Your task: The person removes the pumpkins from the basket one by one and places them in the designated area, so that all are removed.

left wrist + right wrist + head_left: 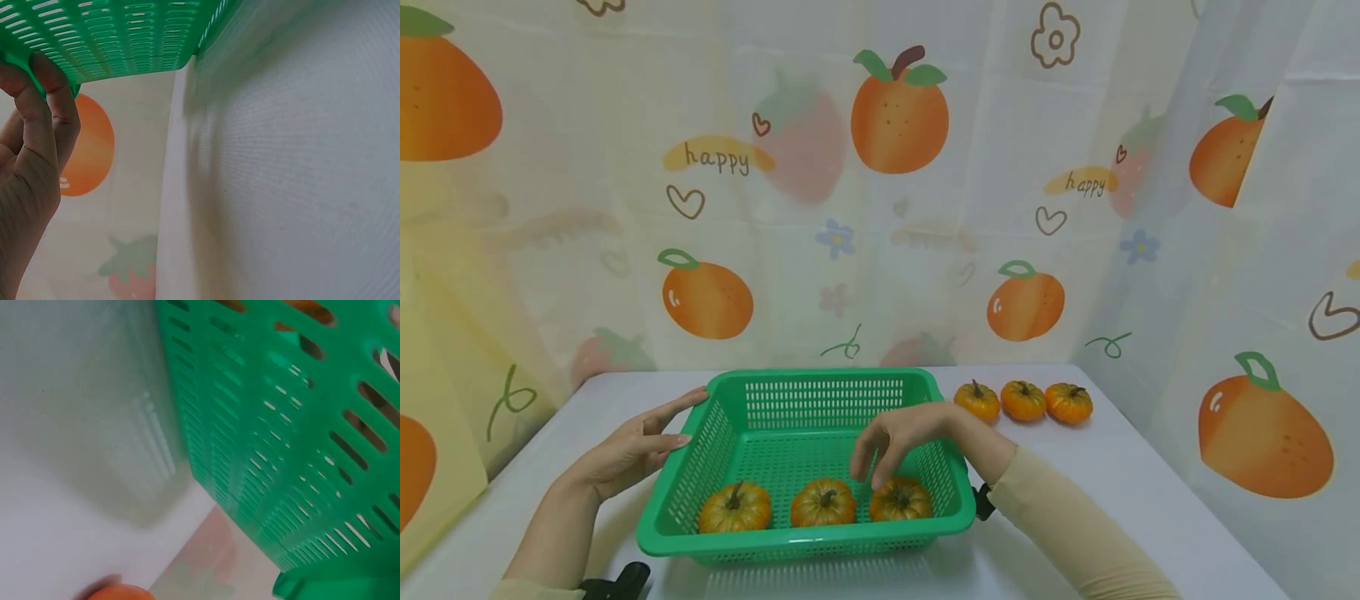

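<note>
Left hand [628,450] is pinching the slotted basket [730,545], whose wall [938,467] is separating the loosely parted right hand [904,433] from three mini pumpkins [1022,402], centre-right.

Behind a flat, white-topped table [1120,500] hangs a thin, creased white curtain [925,208] printed with round orange fruits [899,121], faded pink strawberries [808,146] and small blue flowers [836,239]. Light looks yellowish left of the table, cooler and bluish right of it.
</note>
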The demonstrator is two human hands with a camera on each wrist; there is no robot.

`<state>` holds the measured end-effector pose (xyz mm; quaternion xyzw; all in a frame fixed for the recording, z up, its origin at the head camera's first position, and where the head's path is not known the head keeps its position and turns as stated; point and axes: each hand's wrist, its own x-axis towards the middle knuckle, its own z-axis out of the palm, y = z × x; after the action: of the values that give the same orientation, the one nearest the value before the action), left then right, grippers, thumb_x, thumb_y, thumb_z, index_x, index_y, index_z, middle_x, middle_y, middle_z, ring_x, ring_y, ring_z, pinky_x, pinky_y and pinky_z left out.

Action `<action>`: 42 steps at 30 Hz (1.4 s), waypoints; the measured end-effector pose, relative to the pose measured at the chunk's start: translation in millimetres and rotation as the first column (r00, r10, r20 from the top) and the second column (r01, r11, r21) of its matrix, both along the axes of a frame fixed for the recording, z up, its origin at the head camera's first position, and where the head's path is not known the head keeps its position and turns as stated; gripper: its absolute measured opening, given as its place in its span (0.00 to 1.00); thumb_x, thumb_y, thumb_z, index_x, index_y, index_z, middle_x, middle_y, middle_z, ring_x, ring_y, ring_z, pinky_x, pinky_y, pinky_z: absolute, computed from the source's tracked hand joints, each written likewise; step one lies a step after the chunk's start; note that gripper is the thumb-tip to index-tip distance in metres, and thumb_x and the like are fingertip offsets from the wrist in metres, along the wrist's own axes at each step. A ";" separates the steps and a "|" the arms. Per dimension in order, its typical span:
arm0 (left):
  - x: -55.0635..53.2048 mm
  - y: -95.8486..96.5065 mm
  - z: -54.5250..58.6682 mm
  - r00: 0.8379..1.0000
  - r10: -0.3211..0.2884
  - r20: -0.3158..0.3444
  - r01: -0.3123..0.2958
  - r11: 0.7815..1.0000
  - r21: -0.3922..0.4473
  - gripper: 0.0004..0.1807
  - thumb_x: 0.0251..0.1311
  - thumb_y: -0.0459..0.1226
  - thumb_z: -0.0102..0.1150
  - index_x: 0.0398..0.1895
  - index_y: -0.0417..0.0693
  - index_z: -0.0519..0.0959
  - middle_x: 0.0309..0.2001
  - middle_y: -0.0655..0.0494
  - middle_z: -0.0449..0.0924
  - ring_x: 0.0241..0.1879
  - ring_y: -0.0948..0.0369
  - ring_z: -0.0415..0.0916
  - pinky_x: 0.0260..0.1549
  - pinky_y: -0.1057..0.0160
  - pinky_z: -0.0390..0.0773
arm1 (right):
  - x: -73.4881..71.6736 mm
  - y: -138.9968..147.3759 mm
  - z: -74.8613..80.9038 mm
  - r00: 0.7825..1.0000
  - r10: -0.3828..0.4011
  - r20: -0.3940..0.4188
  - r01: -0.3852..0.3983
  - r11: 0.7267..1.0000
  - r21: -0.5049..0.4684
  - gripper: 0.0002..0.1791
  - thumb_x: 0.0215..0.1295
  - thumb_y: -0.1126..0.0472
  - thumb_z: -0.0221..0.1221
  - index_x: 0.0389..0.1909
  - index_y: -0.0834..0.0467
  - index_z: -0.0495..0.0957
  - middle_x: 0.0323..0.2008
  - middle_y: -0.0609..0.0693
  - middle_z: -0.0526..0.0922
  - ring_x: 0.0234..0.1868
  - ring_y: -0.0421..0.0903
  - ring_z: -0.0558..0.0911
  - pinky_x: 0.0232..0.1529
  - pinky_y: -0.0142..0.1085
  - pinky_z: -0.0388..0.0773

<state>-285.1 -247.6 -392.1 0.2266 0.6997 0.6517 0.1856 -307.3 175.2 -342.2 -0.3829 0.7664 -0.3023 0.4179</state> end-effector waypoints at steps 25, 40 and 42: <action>2.5 0.3 1.4 1.000 0.009 0.003 -0.009 1.000 0.010 0.37 0.71 0.31 0.47 0.80 0.51 0.47 0.72 0.79 0.53 0.57 0.71 0.78 0.56 0.69 0.79 | -0.9 -1.8 -13.6 0.990 0.060 0.127 -0.081 0.983 0.167 0.19 0.62 0.66 0.64 0.56 0.57 0.81 0.55 0.40 0.82 0.60 0.31 0.75 0.60 0.27 0.75; 4.2 0.8 3.3 1.000 0.001 -0.003 -0.001 1.000 0.003 0.37 0.72 0.31 0.46 0.80 0.50 0.46 0.70 0.82 0.55 0.59 0.73 0.75 0.56 0.70 0.77 | 0.8 -1.5 -14.3 0.999 -0.020 0.039 0.016 0.996 0.089 0.15 0.63 0.64 0.65 0.51 0.56 0.83 0.45 0.42 0.85 0.43 0.36 0.82 0.48 0.30 0.81; 4.5 1.1 3.4 1.000 0.004 -0.001 -0.004 1.000 0.005 0.37 0.71 0.31 0.47 0.80 0.49 0.46 0.69 0.83 0.56 0.59 0.73 0.75 0.56 0.70 0.77 | 0.6 -1.2 -14.7 0.999 -0.037 0.021 0.036 0.997 0.063 0.15 0.63 0.64 0.64 0.51 0.55 0.83 0.44 0.42 0.86 0.42 0.36 0.83 0.46 0.30 0.81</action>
<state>-280.6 -246.5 -388.7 0.2260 0.6985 0.6537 0.1836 -306.6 174.0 -356.9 -0.3520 0.7776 -0.2900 0.4328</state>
